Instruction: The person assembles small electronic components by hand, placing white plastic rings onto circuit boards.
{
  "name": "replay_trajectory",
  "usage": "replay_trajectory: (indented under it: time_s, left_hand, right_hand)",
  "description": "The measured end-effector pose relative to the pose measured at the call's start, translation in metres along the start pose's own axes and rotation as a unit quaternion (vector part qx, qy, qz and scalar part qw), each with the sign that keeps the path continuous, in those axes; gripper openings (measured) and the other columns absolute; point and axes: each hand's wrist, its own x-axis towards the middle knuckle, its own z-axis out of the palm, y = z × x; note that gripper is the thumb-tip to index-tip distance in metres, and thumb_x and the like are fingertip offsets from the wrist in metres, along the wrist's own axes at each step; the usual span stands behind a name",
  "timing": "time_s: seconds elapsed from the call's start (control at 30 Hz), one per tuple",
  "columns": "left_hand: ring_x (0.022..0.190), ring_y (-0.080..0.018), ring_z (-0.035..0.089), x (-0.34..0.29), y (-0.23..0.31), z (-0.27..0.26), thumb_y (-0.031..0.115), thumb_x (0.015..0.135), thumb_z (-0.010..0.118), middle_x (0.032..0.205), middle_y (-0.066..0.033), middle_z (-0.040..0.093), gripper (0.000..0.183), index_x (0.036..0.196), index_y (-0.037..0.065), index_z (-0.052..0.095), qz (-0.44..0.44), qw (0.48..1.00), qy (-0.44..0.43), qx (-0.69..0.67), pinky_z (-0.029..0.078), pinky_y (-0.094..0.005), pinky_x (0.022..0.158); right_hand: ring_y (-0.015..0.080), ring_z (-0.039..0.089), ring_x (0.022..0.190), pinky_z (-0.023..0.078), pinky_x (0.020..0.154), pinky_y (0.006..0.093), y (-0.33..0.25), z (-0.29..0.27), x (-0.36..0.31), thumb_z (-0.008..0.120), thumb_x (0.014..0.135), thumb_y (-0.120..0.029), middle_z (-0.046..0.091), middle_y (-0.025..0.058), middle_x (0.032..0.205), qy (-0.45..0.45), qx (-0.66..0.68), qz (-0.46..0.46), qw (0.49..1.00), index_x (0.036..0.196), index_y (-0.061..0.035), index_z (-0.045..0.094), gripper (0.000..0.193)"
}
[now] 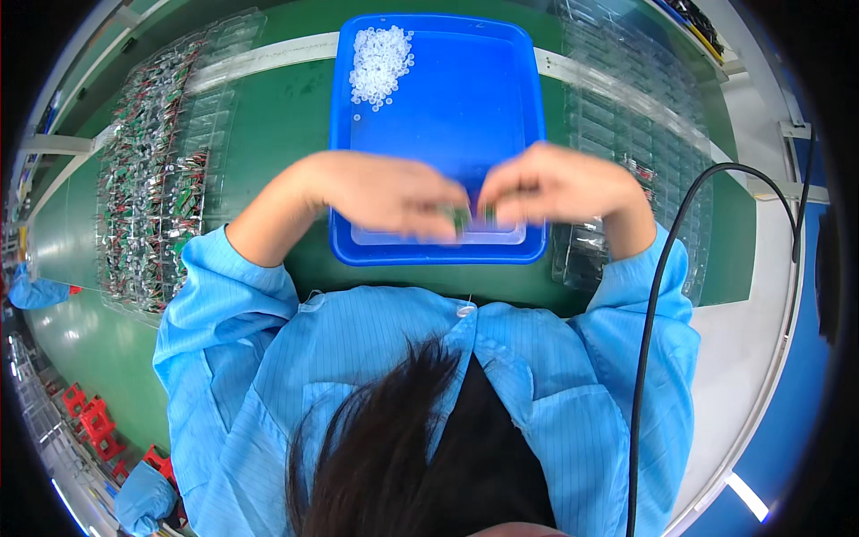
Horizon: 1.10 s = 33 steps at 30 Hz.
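Note:
Over the near half of a blue plastic tray (438, 254), both of my hands are raised close together, slightly smeared by motion. My left hand (394, 199) pinches a small green circuit board (457, 216) at its fingertips. Facing it, my right hand (557, 186) is closed on another small green piece (489, 212), which looks like a circuit board too. Whether the two pieces are joined is hidden by blur. A heap of small white translucent rings (379, 61) lies in the tray's far left corner, with a few loose ones beside it.
Left of the tray, clear plastic blister trays (152, 179) hold many small green boards with red and black wires. More clear blister trays (617, 107) stand at the right, mostly with bare pockets. A black cable (651, 331) loops down on the right. Red stools (94, 416) stand lower left.

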Motion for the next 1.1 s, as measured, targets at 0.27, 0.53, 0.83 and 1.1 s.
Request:
replay_trajectory:
  time_s: [0.27,0.53,0.83,1.1]
  left_hand:
    - [0.121,-0.0277,0.061,0.072,-0.021,-0.011,0.027,0.110,0.051,0.130,-0.0158,0.061,0.033,0.130,0.001,0.054,0.027,0.641,0.568,-0.515,0.046,-0.0470,0.111]
    - [0.115,-0.0233,0.062,0.078,-0.026,-0.002,0.024,0.111,0.048,0.125,-0.0104,0.062,0.027,0.127,0.004,0.057,0.077,0.643,0.471,-0.598,0.049,-0.0429,0.112]
    - [0.095,-0.0271,0.068,0.123,-0.136,-0.088,0.021,0.100,0.062,0.108,-0.0152,0.066,0.027,0.120,0.002,0.063,-0.081,0.808,0.511,0.282,0.056,-0.0346,0.085]
    - [0.103,-0.0280,0.069,0.125,-0.131,-0.063,0.018,0.096,0.068,0.112,-0.0154,0.069,0.035,0.127,0.003,0.065,-0.013,0.664,0.539,0.519,0.057,-0.0383,0.089]
  right_hand:
    - [0.0116,0.063,0.097,0.045,0.090,0.0268,0.020,-0.009,0.063,0.061,0.105,-0.033,0.073,0.0036,0.105,0.560,0.258,-0.059,0.785,0.110,-0.0033,0.073,0.032]
    - [0.0176,0.056,0.125,0.039,0.109,0.0309,0.067,-0.011,0.085,0.062,0.104,-0.034,0.066,0.0089,0.130,0.600,0.015,0.018,0.799,0.124,-0.0022,0.070,0.038]
    - [0.0090,0.057,0.106,0.044,0.096,0.0281,0.087,-0.064,0.040,0.064,0.104,-0.032,0.068,0.0010,0.118,0.653,0.050,-0.022,0.756,0.132,-0.0065,0.068,0.038]
    - [0.0093,0.061,0.105,0.049,0.085,0.0253,0.115,-0.045,0.054,0.070,0.099,-0.016,0.065,0.0011,0.121,0.638,-0.053,-0.053,0.766,0.126,-0.0065,0.070,0.028]
